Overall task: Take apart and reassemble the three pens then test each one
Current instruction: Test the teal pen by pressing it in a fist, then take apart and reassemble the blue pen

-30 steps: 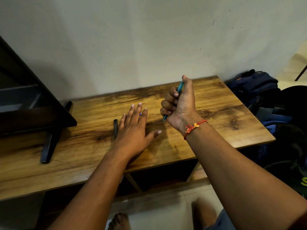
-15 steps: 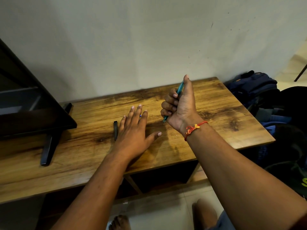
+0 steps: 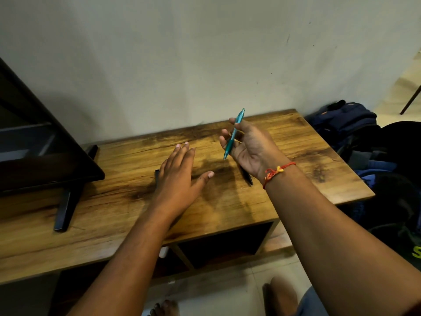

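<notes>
My right hand (image 3: 250, 149) is raised above the wooden table (image 3: 296, 156), palm turned up, with a teal pen (image 3: 234, 133) held between thumb and fingers, tip pointing down. A dark pen (image 3: 247, 177) lies on the table just under that wrist. My left hand (image 3: 180, 176) rests flat on the table with fingers straight and thumb spread. A black pen (image 3: 157, 176) lies on the table, mostly hidden by the left hand's outer edge.
A dark monitor (image 3: 45, 156) on a black stand (image 3: 66, 208) fills the left of the table. The wall stands right behind the table. Blue bags (image 3: 346, 124) and dark clutter lie to the right. Open shelves sit below the tabletop.
My right hand has opened out of a fist and turned palm up, so the teal pen now shows almost whole. A dark pen under the wrist has come into view. My left hand stays flat.
</notes>
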